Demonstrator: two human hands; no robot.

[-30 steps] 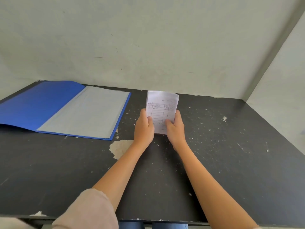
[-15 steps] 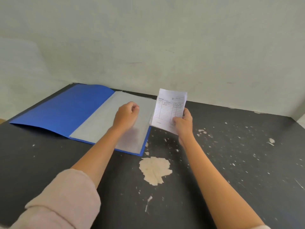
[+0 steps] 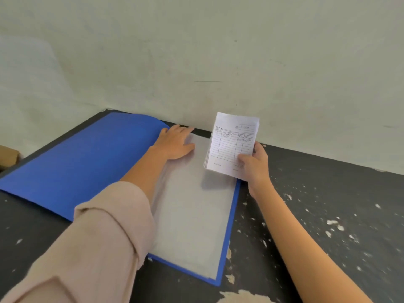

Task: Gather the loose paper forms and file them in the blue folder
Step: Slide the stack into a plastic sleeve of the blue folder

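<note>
The blue folder point(image 3: 83, 162) lies open on the dark table, its left flap blue and its right half covered by a clear, greyish plastic sleeve point(image 3: 192, 215). My left hand point(image 3: 175, 143) rests flat, fingers spread, on the far top of that sleeve near the folder's spine. My right hand point(image 3: 253, 165) holds a small stack of white printed paper forms point(image 3: 229, 145) upright by its lower right corner, just above the folder's right edge.
The table point(image 3: 328, 204) is black with chipped pale patches, a large one point(image 3: 240, 297) near the folder's front corner. A pale green wall point(image 3: 218, 51) stands right behind. A brown object point(image 3: 7, 157) sits at the far left edge.
Both hands held the forms a second ago. My left hand let go, moved left and now lies flat on the folder's sleeve. My right hand carried the stack over the folder's edge.
</note>
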